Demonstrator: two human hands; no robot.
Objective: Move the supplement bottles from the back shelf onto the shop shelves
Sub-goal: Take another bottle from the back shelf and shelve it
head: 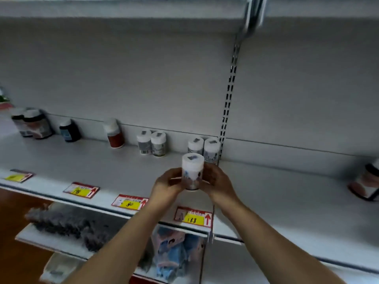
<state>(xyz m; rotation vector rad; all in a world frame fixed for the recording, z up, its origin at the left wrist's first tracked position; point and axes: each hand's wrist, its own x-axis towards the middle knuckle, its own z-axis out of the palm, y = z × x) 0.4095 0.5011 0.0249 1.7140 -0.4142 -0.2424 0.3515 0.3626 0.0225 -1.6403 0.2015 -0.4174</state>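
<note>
Both hands up at the shop shelf [86, 160], clasped round one white supplement bottle [192, 174]; left hand [167, 186] wrapped on its left side, fingers curled to the front; right hand [217, 180] cupping the right side, fingers closed against the label; bottle upright, white cap w/ small grey sticker on top, held just above or at the shelf surface, can't tell if touching. Directly behind it, a pair of matching white bottles [203, 148] standing side by side at the back panel, next to the slotted upright [227, 99]; further left another white pair [151, 143], then a red-bottomed bottle [114, 133], a dark bottle [69, 131], and two dark jars [32, 124] at far left. Price tag reading 188 [192, 217] on the shelf edge below the hands; tag marked 80 [130, 202] to its left. Blurred jar [367, 182] at far right, next bay. Lower shelf: grey duster [67, 224], blue-pink packets [174, 249].
</note>
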